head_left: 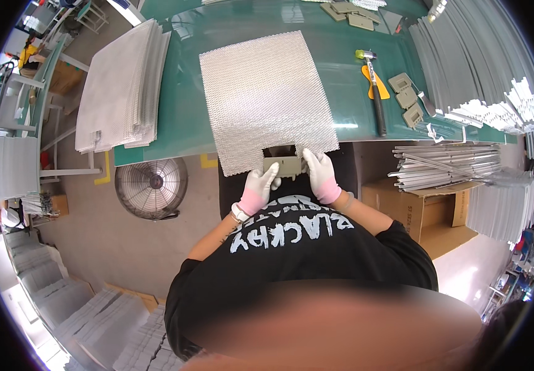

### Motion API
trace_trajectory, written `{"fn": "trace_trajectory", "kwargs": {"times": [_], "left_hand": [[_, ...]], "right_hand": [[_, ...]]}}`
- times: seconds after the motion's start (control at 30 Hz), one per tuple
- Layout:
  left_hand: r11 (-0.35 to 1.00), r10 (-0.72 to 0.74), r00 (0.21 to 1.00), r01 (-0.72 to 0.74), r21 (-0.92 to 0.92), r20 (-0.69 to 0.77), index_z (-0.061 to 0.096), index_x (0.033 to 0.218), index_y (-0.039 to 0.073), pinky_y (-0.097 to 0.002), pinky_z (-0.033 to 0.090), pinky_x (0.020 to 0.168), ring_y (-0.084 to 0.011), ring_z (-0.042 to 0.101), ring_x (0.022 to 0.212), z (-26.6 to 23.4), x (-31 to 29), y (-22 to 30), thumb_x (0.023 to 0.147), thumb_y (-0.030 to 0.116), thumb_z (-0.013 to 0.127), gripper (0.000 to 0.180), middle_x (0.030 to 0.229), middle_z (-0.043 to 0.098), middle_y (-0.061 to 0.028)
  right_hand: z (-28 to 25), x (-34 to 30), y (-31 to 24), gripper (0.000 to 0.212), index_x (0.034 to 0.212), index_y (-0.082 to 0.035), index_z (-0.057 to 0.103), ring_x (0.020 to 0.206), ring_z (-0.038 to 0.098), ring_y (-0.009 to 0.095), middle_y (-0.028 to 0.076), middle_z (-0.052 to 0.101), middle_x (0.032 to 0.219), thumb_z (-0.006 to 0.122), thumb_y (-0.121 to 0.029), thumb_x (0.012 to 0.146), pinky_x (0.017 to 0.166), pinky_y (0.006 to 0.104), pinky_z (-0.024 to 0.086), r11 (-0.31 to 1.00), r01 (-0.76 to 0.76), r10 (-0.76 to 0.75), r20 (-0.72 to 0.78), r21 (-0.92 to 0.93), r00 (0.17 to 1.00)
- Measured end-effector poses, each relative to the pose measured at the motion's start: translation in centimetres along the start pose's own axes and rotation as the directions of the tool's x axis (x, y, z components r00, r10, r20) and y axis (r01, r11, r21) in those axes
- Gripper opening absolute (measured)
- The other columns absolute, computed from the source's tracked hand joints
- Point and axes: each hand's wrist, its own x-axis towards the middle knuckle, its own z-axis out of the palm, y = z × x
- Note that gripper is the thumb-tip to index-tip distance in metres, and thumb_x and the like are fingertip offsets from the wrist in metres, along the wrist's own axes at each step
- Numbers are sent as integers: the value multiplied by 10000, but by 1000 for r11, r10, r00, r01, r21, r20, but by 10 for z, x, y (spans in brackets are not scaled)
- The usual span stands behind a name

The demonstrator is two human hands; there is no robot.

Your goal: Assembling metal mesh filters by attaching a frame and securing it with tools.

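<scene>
A silvery expanded-metal mesh sheet lies on the green table, its near edge reaching past the table's front. In that edge is a rectangular notch, with a grey-green plastic piece at its mouth. My left hand, in a white glove with a pink cuff, grips the left end of this piece, thumb on top. At the piece's right end my gloved right hand has its fingers closed at the mesh edge beside the notch. Whether it holds the mesh, the plastic piece or both cannot be made out.
A mallet lies on the green table over a yellow tool, beside several grey-green plastic pieces. Mesh sheets are stacked at left and right. A floor fan stands left; a cardboard box sits right.
</scene>
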Motion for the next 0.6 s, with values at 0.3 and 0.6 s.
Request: {"fn": "trace_trajectory", "kwargs": {"times": [0.3,0.6], "left_hand": [[941,0,998,21,-338,63,615,1081,-24,-257,524,671,-118,616,728,4,-1,-6,1021,270,538,309,882,661,-60],[912,-42,992,88,-401,123,548,1227,-41,-328,558,862,-211,665,979,14,-17,29,1019,214,534,329,1103,656,-113]], "right_hand": [[4,0,6,307,738,-24,659,603,512,36,-5,616,658,667,-252,943,547,219,393,999,38,-40,-117,-19,992],[1,3,8,267,883,7,664,639,538,53,1,641,753,704,-255,914,608,221,447,998,33,-27,-98,62,995]]}}
